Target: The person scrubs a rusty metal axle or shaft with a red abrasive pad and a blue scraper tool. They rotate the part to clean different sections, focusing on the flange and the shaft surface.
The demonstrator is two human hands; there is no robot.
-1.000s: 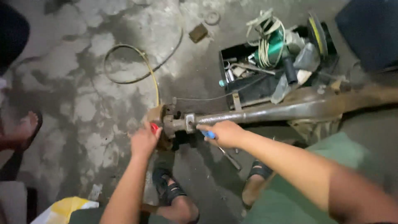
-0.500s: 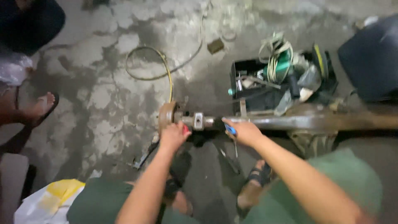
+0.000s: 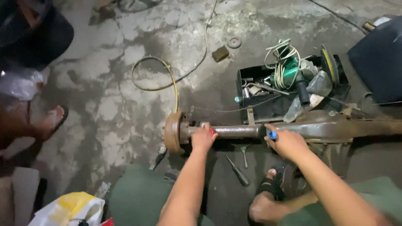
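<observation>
Cracked concrete floor (image 3: pixel 104 104): open toolbox (image 3: pixel 268 106) just behind axle (image 3: pixel 238 132) both hands grip.

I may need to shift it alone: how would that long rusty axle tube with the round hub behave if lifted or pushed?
The long rusty metal axle tube looks stiff and probably heavy. Its round brown hub might let that end roll.

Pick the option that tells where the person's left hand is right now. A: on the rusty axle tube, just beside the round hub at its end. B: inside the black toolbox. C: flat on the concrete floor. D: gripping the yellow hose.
A: the left hand is closed on the axle tube next to the round hub, with something red in its grip.
</observation>
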